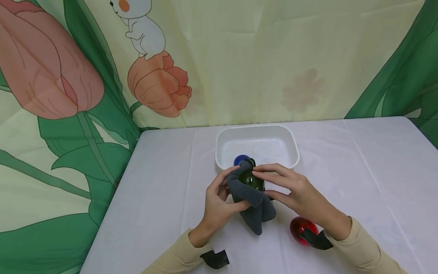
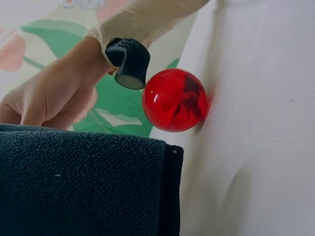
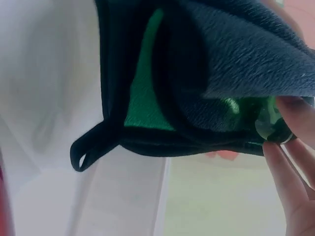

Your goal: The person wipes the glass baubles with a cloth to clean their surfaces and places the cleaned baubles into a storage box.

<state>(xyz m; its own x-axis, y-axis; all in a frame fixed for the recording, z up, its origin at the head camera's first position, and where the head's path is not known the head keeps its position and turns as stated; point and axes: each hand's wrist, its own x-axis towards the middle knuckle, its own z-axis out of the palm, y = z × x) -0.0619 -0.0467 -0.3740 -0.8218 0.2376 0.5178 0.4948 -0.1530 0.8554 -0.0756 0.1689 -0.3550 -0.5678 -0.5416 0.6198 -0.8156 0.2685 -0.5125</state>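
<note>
A dark blue-grey cloth (image 1: 244, 190) wraps loosely around a see-through green ball (image 1: 251, 179) above the table, just in front of the white tray. My left hand (image 1: 220, 203) grips the cloth from the left, thumb in front and fingers behind. From the right, my right hand (image 1: 287, 184) pinches the ball's bare side between thumb and fingertips. In the right wrist view, the cloth (image 3: 256, 54) hangs in folds with a dark trim and a small loop (image 3: 83, 155), and the fingertips meet the green ball (image 3: 268, 123) at its edge.
The white tray (image 1: 292, 146) stands at the table's back edge, with a blue ball (image 1: 241, 158) at its near left, partly behind the cloth. A see-through red ball (image 1: 297, 227) lies on the white tablecloth (image 1: 164, 190) below my right wrist. Black mounts (image 1: 215, 259) sit at both wrists.
</note>
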